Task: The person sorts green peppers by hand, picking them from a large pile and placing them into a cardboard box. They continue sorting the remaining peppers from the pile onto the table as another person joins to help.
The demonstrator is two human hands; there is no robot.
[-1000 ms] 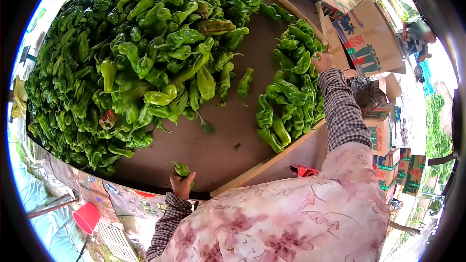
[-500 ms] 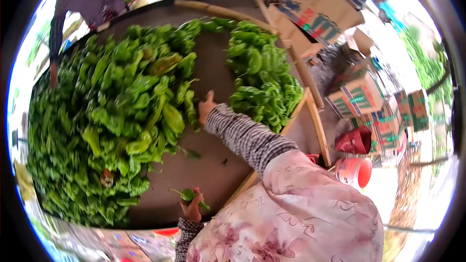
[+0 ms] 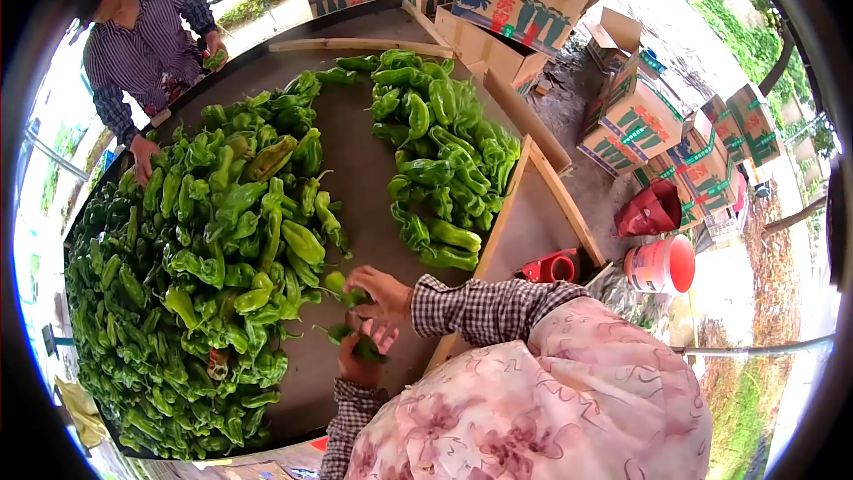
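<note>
My left hand [image 3: 357, 366], near the front edge of the table, is closed round a green pepper [image 3: 368, 351], its stem end poking out to the left. Just above it, my right hand [image 3: 384, 294] pinches another green pepper [image 3: 342, 288] at its fingertips. The two hands are close together over the brown tabletop [image 3: 311, 382]. To their left spreads a large heap of green peppers [image 3: 195, 276], with a few yellowish or reddish ones among them. A smaller pile of green peppers [image 3: 444, 160] lies ahead, against a wooden strip [image 3: 505, 213].
Across the table, a person [image 3: 147, 36] in a striped shirt touches the heap with one hand. Printed cardboard boxes [image 3: 626, 120] stand on the right, near a red-and-white bucket [image 3: 659, 265]. A red container [image 3: 551, 268] sits in the wooden-framed corner.
My right hand has drawn back from the heap's edge toward my left hand, now with a pepper. My left hand has shifted slightly. The view has tilted, showing more of the other person.
</note>
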